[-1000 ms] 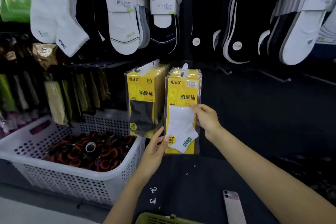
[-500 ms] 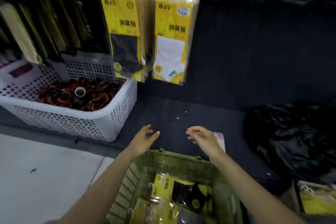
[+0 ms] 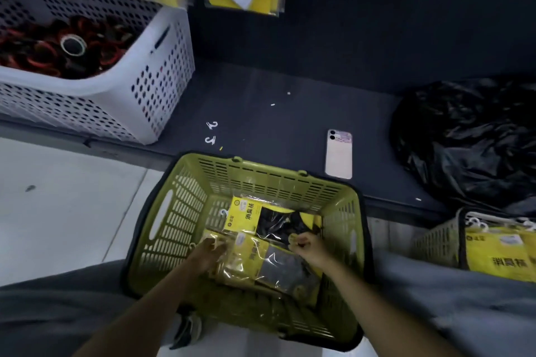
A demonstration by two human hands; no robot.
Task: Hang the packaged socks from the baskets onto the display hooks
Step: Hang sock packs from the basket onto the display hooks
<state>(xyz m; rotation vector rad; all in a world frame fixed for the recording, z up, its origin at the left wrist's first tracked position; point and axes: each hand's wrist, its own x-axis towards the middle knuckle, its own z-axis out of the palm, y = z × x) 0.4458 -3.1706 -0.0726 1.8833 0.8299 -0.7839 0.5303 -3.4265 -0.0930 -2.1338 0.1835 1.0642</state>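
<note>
Head view, left to right. White basket (image 3: 162,66) holds red rings, which are not our stock. Left hand (image 3: 207,251) curls round the left edge of the top pack (image 3: 269,264) inside the green basket (image 3: 174,211). A second pack (image 3: 243,216) lies just beyond. Right hand (image 3: 307,243) is curled tight at the top pack's far corner; we cannot tell through the blur whether it has hold. Phone (image 3: 338,153) lies past the rim. Risks, we judge: slick film slips from a one-sided pinch, or the lift drags the second pack along.
</note>
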